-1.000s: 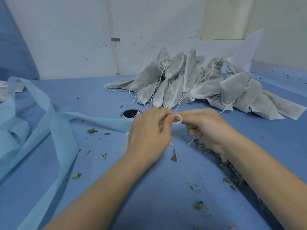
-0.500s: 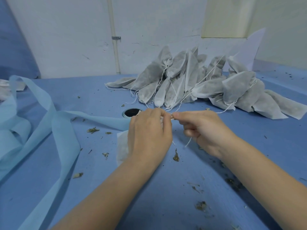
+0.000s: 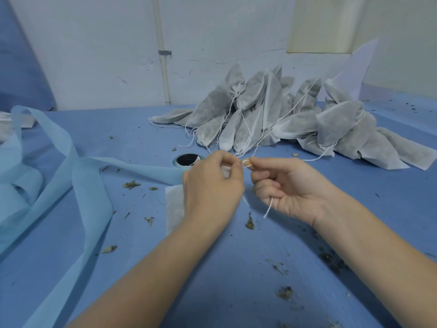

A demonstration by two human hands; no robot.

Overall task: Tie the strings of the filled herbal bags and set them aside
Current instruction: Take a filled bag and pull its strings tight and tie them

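Note:
My left hand point(image 3: 211, 185) grips the gathered neck of a white herbal bag point(image 3: 174, 209), whose body hangs down behind my wrist. My right hand point(image 3: 290, 185) pinches the bag's white string point(image 3: 268, 209) close to my left fingertips. One loose end of the string dangles below my right palm. A small loop of string shows between the two hands. A pile of filled grey-white bags point(image 3: 283, 119) with drawstrings lies behind my hands against the wall.
Wide light-blue fabric strips point(image 3: 78, 185) curl over the left of the blue table point(image 3: 212, 280). A round hole point(image 3: 188, 159) in the table sits just left of my left hand. Dried herb bits point(image 3: 249, 223) are scattered about. A white wall closes the back.
The hands have drawn slightly apart. My right hand has turned palm-up and the string end now hangs free below it. A small loop shows again between the fingertips.

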